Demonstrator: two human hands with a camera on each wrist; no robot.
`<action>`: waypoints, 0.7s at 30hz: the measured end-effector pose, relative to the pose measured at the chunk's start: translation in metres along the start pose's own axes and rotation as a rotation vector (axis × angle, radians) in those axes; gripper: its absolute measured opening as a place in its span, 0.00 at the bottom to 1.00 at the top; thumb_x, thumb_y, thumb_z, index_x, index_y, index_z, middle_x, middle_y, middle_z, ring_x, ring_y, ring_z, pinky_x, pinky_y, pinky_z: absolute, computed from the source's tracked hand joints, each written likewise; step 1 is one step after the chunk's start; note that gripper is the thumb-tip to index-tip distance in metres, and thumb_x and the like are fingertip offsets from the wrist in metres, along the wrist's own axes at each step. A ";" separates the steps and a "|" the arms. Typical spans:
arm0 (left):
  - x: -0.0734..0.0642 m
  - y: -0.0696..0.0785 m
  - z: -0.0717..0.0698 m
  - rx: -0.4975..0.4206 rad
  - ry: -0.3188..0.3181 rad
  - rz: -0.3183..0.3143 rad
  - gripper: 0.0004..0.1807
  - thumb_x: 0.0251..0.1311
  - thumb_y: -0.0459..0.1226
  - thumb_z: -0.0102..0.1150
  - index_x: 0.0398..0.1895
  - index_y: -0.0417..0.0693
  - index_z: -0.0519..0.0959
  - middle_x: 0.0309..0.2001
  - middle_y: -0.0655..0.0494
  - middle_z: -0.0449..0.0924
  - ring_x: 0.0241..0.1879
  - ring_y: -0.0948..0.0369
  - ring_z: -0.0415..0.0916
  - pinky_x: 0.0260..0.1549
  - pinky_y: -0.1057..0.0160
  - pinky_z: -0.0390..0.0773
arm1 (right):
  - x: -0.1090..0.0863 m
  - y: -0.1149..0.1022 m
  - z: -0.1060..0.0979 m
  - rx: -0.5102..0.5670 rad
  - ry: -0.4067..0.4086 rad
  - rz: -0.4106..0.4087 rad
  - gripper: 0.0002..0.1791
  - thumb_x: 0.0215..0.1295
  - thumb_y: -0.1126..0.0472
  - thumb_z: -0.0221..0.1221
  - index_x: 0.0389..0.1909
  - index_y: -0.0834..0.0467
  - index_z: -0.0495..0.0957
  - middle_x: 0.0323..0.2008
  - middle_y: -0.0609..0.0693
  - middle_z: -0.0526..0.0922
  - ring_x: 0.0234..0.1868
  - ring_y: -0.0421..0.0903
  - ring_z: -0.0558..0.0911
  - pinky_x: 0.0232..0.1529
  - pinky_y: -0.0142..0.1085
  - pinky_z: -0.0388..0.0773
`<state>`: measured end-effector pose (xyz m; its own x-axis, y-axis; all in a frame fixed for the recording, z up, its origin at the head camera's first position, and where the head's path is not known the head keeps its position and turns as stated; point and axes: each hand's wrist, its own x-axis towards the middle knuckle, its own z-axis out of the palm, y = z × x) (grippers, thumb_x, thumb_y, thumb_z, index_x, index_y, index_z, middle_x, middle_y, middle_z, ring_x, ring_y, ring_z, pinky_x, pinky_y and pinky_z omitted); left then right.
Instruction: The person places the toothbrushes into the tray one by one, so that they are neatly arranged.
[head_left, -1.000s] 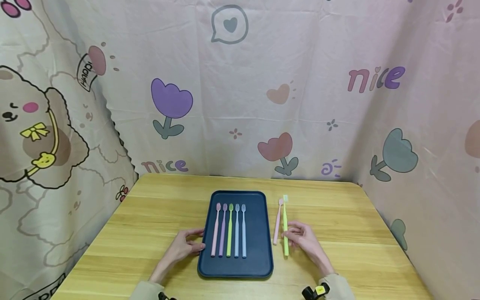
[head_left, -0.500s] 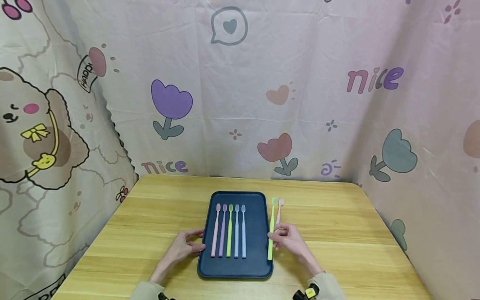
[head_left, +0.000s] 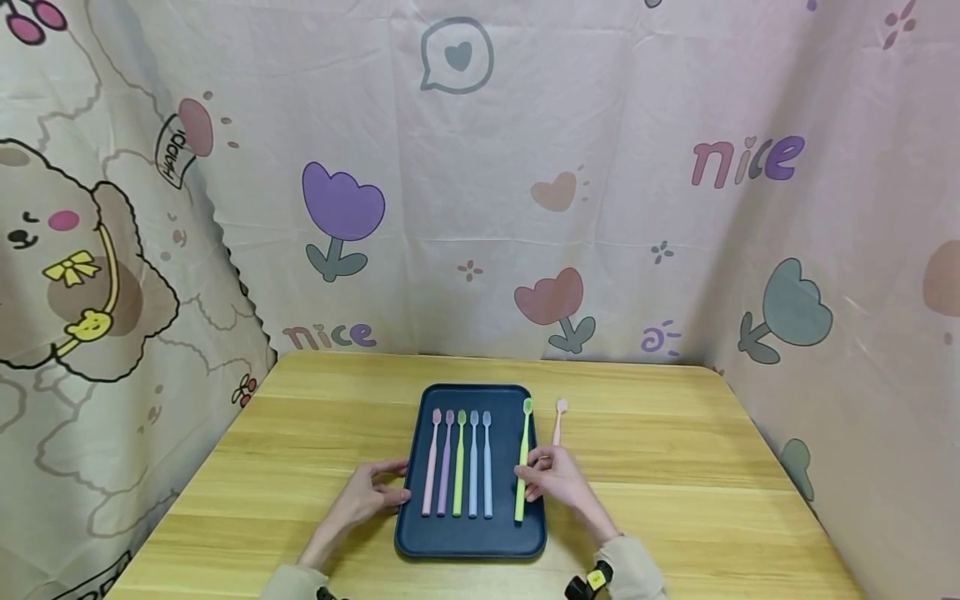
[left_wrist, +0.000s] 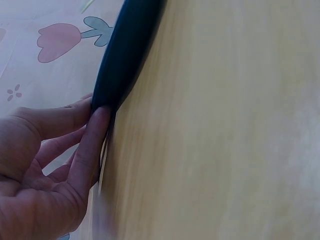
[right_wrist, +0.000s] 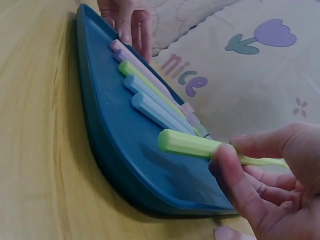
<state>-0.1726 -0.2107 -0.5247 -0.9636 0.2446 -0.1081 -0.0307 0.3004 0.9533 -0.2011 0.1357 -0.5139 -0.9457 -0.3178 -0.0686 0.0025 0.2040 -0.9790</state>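
A dark blue tray [head_left: 506,533] holds a row of toothbrushes: a pink toothbrush [head_left: 431,471], a purple toothbrush [head_left: 445,467], a green toothbrush [head_left: 458,471] and light blue ones [head_left: 473,471]. My left hand [head_left: 365,493] holds the tray's left rim, thumb on the edge and fingers along the outer side. Over the tray's right part, my right hand [head_left: 553,477] pinches a yellow-green toothbrush [right_wrist: 186,144] between thumb and fingers, bristle head pointing away. In the right wrist view this brush is raised above the tray floor.
Another pink toothbrush [head_left: 558,421] lies on the wooden table [head_left: 660,467] right of the tray, its lower part hidden by my right hand. A printed curtain [head_left: 465,167] hangs behind the table and at both sides.
My right hand has carried the yellow-green toothbrush leftward, from beside the pink one on the table to above the tray's right side. The left hand stays at the rim.
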 end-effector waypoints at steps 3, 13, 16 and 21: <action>0.000 0.000 0.000 -0.003 -0.002 0.001 0.34 0.58 0.27 0.68 0.65 0.22 0.67 0.59 0.23 0.74 0.39 0.53 0.86 0.34 0.60 0.89 | 0.002 0.001 0.004 -0.030 0.008 -0.010 0.13 0.65 0.66 0.64 0.39 0.72 0.74 0.23 0.58 0.85 0.18 0.40 0.82 0.25 0.41 0.87; 0.000 0.000 0.000 0.000 0.003 0.005 0.33 0.58 0.27 0.68 0.65 0.22 0.68 0.58 0.24 0.74 0.38 0.53 0.86 0.34 0.60 0.89 | 0.009 0.000 0.017 -0.121 0.037 -0.018 0.10 0.63 0.66 0.65 0.36 0.70 0.76 0.21 0.57 0.84 0.16 0.41 0.82 0.21 0.40 0.86; 0.000 -0.001 0.000 0.000 0.003 0.001 0.33 0.58 0.26 0.68 0.65 0.22 0.68 0.58 0.24 0.74 0.39 0.53 0.86 0.34 0.59 0.89 | 0.011 0.000 0.020 -0.133 0.042 -0.007 0.10 0.63 0.66 0.66 0.35 0.69 0.76 0.20 0.54 0.82 0.15 0.39 0.82 0.20 0.39 0.85; 0.000 -0.001 0.000 0.002 0.004 -0.005 0.33 0.58 0.26 0.67 0.66 0.21 0.67 0.58 0.24 0.74 0.39 0.53 0.86 0.35 0.60 0.89 | 0.014 0.001 0.023 -0.174 0.051 -0.014 0.10 0.62 0.66 0.66 0.35 0.69 0.77 0.19 0.54 0.82 0.14 0.38 0.81 0.19 0.38 0.84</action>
<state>-0.1730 -0.2108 -0.5262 -0.9644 0.2398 -0.1115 -0.0345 0.3038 0.9521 -0.2068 0.1101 -0.5204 -0.9606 -0.2748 -0.0411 -0.0627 0.3586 -0.9314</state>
